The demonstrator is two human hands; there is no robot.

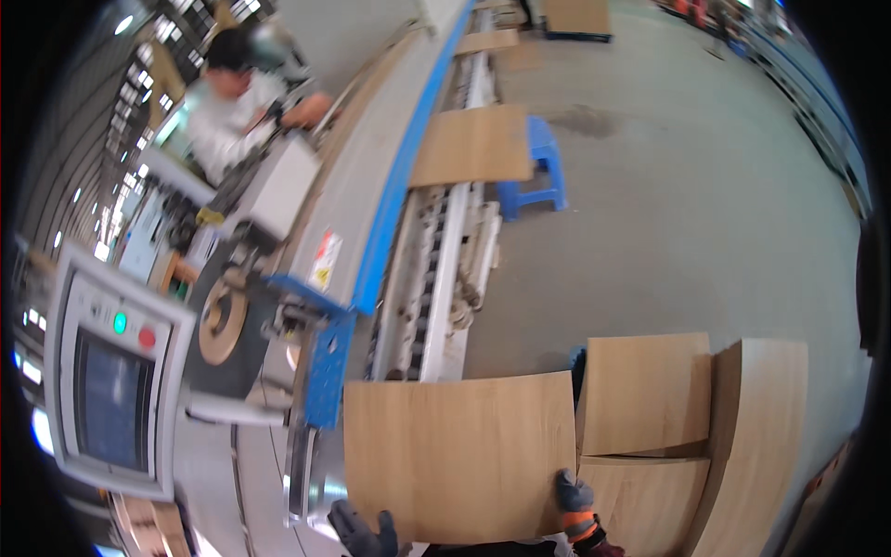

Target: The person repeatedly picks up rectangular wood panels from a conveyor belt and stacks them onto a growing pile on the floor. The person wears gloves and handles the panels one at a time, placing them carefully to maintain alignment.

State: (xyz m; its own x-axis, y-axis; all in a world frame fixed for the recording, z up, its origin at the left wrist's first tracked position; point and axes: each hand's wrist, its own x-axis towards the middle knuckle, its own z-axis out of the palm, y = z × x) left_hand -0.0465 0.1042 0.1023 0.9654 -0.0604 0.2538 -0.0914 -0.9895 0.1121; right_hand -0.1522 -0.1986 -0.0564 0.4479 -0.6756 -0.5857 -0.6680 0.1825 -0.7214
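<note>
A square wood-grain panel (459, 455) lies in front of me at the end of the machine. My left hand (362, 531), in a dark grey glove, is at its near left corner, thumb over the board and fingers along its outer edge. My right hand (575, 501), in a grey glove with an orange cuff, grips the right edge near the front corner. Its fingers are partly hidden by the board. Another wood panel (478, 144) rests farther along the machine's rail.
Stacked panels (645, 390) stand close on my right, beside a taller board stack (766, 436). On the left are a control screen (111, 399) and the machine's blue-edged beam (390, 204). A blue stool (543, 167) stands beyond; a co-worker (232, 111) is across the machine.
</note>
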